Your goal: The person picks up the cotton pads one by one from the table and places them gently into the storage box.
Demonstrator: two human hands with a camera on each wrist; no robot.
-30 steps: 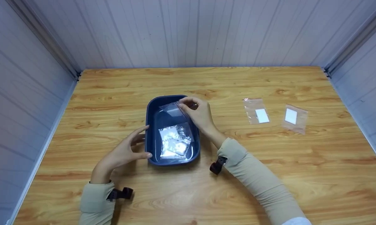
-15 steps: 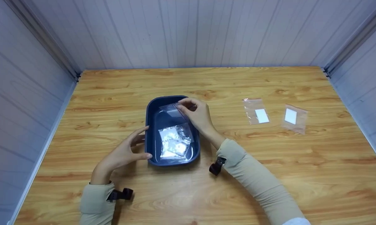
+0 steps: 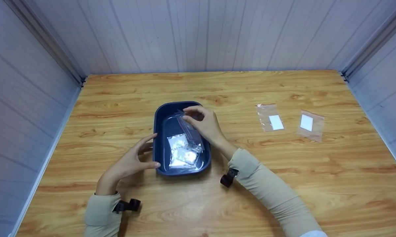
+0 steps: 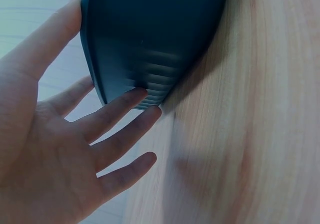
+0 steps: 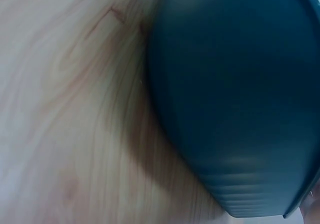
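Observation:
A dark blue tub point(image 3: 156, 125) stands on the wooden table. My left hand point(image 3: 128, 161) rests at its left side, thumb and index fingertip on the rim. In the left wrist view, this hand's other fingers point(image 4: 125, 134) spread fairly straight, near or against the ribbed outer wall. My right hand point(image 3: 206, 125) reaches over the tub's far right rim and pinches a clear zip bag point(image 3: 188, 130) near its top end. That bag slants down inside the tub. Below it, several clear bags with white pieces point(image 3: 184, 154) lie on the tub floor. The right wrist view mostly shows the tub's outer wall point(image 5: 235, 94).
Two zip bags, each with a white rectangle, lie flat on the table to the right: a nearer-to-tub bag point(image 3: 265, 117) and a farther bag point(image 3: 313, 131). Ribbed pale panels point(image 3: 214, 36) wall the table point(image 3: 198, 204) at the back and both sides.
The right hand's fingertips have shifted slightly left and down. The clear bag has turned from lying across the tub's far end to slanting toward the near right. The left hand stays put.

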